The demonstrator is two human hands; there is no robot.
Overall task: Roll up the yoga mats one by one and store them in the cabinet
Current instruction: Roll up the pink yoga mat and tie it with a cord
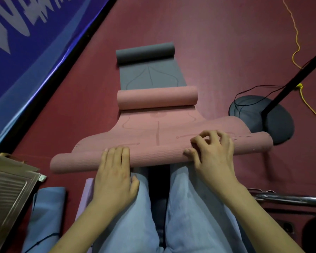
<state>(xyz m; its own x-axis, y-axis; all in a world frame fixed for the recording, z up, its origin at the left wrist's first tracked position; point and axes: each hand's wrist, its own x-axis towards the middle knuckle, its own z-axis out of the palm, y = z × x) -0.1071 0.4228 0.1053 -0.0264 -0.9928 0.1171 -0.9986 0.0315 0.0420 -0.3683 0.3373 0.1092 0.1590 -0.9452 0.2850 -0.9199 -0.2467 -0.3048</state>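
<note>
A pink yoga mat (153,126) lies on the red floor in front of my knees, its near end rolled into a tube and its far end also curled into a roll (157,97). My left hand (115,172) rests flat on the near roll with straight fingers. My right hand (212,154) has curled fingers on top of the near roll and its thumb tucked against the roll's near side. Beyond the pink mat lies a grey yoga mat (150,75), its far end curled up.
A black round stand base (274,123) with a pole sits right of the mat, with a yellow cord (297,46) trailing behind it. A blue banner (26,42) runs along the left. A wooden panel (5,194) and blue and lilac mats (49,212) lie at lower left.
</note>
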